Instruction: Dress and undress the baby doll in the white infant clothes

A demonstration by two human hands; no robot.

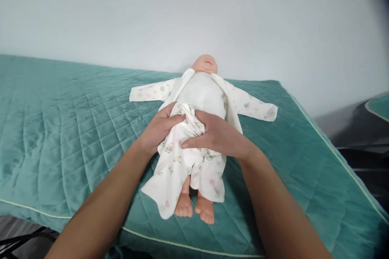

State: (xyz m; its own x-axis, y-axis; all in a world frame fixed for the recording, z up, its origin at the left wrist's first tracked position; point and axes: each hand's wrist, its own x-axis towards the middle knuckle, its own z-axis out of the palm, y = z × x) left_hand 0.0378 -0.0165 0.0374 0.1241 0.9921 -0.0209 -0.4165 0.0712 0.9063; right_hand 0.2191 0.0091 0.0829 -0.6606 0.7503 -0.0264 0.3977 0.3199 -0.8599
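Observation:
A baby doll [202, 91] lies on its back, head toward the wall and bare feet toward me. Its white cloth torso shows between the parted fronts of a printed baby jacket [253, 103], whose sleeves spread to both sides. Over its hips and legs lie white printed baby pants [182, 162], bunched at the waist. My left hand [161, 127] grips the waist's left side, thumb on top. On the right side of the bunched cloth, my right hand [219, 135] holds the pants, with its thumb across the front. The fingertips of both hands are partly hidden by the fabric.
A green quilted cover [75, 137] with pale piping spreads over the bed beneath the doll. Behind it rises a plain white wall [121, 16]. Dark metal legs [27, 238] show at the lower left, and another green-covered surface [379, 107] stands at the right edge.

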